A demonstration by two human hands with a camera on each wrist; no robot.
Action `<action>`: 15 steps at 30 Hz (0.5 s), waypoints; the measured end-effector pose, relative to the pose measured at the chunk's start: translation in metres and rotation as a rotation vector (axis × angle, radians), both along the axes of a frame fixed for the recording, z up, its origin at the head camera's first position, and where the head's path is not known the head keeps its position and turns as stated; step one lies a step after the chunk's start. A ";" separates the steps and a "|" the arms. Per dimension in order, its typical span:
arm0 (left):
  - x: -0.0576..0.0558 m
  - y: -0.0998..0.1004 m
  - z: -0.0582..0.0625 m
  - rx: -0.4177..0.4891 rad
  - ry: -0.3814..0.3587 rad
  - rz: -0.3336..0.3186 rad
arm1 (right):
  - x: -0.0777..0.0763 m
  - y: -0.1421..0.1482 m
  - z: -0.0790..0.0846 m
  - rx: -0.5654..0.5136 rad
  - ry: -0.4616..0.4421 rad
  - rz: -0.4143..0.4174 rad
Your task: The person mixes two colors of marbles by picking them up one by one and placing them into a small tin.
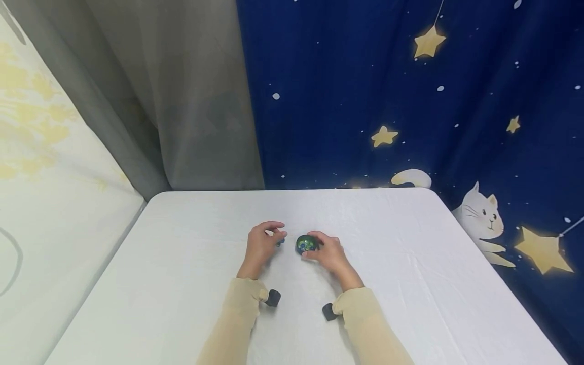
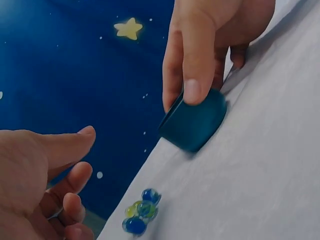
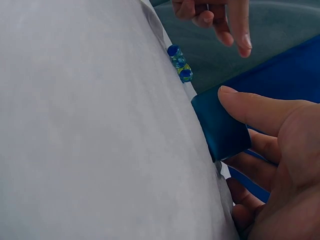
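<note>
A small teal-green cup [image 2: 195, 125] is in my right hand [image 1: 332, 254], pinched between thumb and fingers, its base at or near the white table. Seen from the head view, green and blue marbles [image 1: 305, 246] lie inside it. To the left of the cup, a small cluster of glass marbles [image 2: 141, 212], blue, green and yellowish, sits on the tabletop. My left hand [image 1: 262, 247] hovers beside this cluster, thumb and fingers apart and loosely bent, holding nothing. In the head view its thumb partly hides the loose marbles [image 1: 281, 242].
The white-covered table [image 1: 388, 233] extends around both hands. A grey curtain [image 1: 205, 101] and a dark blue curtain [image 1: 328, 101] with stars hang behind its far edge. Black wrist cameras [image 1: 273, 298] sit by the sleeves.
</note>
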State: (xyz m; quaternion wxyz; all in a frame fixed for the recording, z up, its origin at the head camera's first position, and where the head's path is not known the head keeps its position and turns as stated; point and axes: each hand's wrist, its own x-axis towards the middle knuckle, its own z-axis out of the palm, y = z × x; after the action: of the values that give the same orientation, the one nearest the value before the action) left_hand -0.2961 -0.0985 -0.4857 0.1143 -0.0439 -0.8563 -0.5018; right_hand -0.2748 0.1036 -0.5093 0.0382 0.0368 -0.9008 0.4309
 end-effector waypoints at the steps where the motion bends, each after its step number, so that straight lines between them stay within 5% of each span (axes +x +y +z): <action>1: -0.001 -0.001 -0.001 -0.013 -0.005 0.009 | 0.000 0.000 0.000 -0.002 0.002 0.002; 15: -0.004 -0.014 -0.005 -0.100 -0.068 0.046 | 0.000 0.000 0.001 -0.029 -0.022 0.001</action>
State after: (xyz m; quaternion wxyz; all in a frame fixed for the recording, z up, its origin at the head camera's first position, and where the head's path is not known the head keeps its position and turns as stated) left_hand -0.2997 -0.1128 -0.4904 0.0946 -0.0128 -0.8844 -0.4569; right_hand -0.2753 0.1034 -0.5087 0.0286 0.0322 -0.8949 0.4441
